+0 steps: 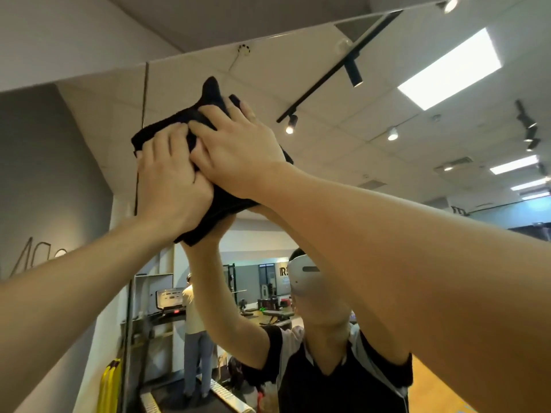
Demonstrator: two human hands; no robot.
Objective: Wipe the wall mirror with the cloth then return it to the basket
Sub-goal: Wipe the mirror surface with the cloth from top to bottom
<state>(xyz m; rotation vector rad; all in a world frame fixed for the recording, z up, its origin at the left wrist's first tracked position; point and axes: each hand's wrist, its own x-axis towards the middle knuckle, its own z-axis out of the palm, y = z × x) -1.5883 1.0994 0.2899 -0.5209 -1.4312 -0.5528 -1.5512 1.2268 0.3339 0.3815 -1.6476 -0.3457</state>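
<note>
The black cloth [213, 95] is bunched flat against the wall mirror [328, 120], high up near its top edge. My left hand [170, 177] presses on the cloth's left part with its fingers laid over it. Overlapping it from the right, my right hand [238, 147] presses on the cloth's upper part with its fingers spread. Both arms reach up and forward. The mirror shows my own raised arms and the cloth's lower corner [196, 236]. No basket is in view.
A vertical mirror seam [143, 114] runs just left of the cloth. The grey wall [44, 174] adjoins the mirror at left, and a yellow object [110, 380] hangs low beside it. The reflection shows a gym with a person standing on a treadmill [193, 332].
</note>
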